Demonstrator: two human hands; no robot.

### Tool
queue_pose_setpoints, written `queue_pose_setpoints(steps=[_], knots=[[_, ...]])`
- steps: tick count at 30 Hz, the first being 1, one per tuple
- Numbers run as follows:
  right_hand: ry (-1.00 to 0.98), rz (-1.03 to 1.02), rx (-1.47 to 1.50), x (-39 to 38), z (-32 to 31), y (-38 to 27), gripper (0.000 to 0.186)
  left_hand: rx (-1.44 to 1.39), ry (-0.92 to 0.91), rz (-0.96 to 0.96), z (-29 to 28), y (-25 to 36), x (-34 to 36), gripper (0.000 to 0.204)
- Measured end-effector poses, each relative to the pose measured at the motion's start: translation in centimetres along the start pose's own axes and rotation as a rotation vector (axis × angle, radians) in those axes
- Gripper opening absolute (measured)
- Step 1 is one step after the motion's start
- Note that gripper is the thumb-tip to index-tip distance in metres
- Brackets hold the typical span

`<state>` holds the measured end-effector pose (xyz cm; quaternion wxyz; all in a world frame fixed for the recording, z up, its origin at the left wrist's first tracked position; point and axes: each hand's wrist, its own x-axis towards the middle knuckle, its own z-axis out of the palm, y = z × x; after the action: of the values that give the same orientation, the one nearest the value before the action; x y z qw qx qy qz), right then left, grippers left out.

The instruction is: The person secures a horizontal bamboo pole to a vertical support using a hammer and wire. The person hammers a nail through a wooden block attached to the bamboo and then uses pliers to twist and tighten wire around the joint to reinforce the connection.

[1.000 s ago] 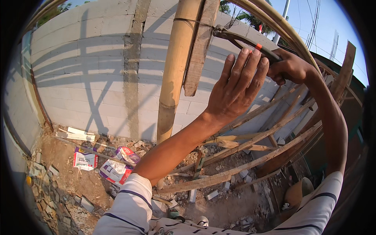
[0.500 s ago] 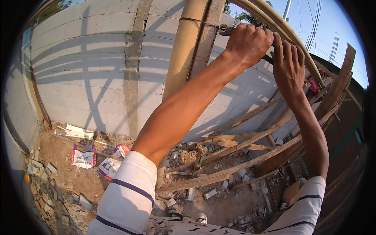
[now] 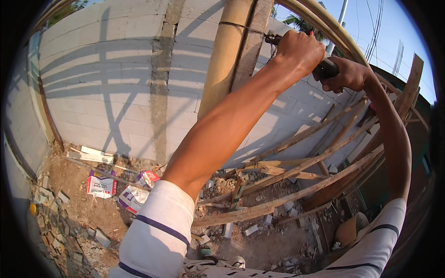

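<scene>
My left hand [image 3: 301, 52] is closed round a dark hand tool that looks like pincers [image 3: 326, 69], beside the top of a timber post [image 3: 257, 34]. The tool's small metal head pokes out left of my fist, at the twisted end of a binding wire [image 3: 236, 25]. That wire loops round the post and a thick bamboo pole [image 3: 225, 51]. My right hand [image 3: 348, 75] grips the dark handle end on the right, its thumb underneath. Exactly how the jaws meet the wire is too small to tell.
Curved bamboo poles [image 3: 340, 30] arch just above my hands. Behind stands a grey block wall [image 3: 125, 69]. Long planks [image 3: 296, 192] slant across the lower right. On the rubble-strewn ground lie printed bags [image 3: 102, 184] and broken blocks [image 3: 251, 230].
My right hand has gone from lying with fingers stretched over the tool to gripping its handle end, elbow swung outward. The tool's head has shifted slightly right and down against the wire end.
</scene>
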<state>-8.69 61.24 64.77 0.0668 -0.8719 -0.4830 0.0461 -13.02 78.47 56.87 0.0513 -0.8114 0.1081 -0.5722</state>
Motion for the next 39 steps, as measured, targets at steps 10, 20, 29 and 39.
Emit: queue_pose_setpoints(steps=[10,20,29,39], knots=[[1.058,-0.257,-1.110,-1.0,7.1,1.1,0.078,0.023,-0.120,-0.104,-0.7,-0.2,1.0,0.022],[1.334,-0.399,-1.393,1.8,4.9,4.3,0.049,0.039,0.474,-0.160,-2.6,1.9,-8.5,0.086],[1.274,-0.236,-0.861,1.7,12.0,1.5,0.067,-0.126,0.243,-0.780,-1.8,-4.1,-14.4,0.119],[1.436,-0.034,-0.523,4.4,18.8,0.7,0.074,-0.142,0.287,-0.770,-1.2,-3.5,-14.3,0.119]])
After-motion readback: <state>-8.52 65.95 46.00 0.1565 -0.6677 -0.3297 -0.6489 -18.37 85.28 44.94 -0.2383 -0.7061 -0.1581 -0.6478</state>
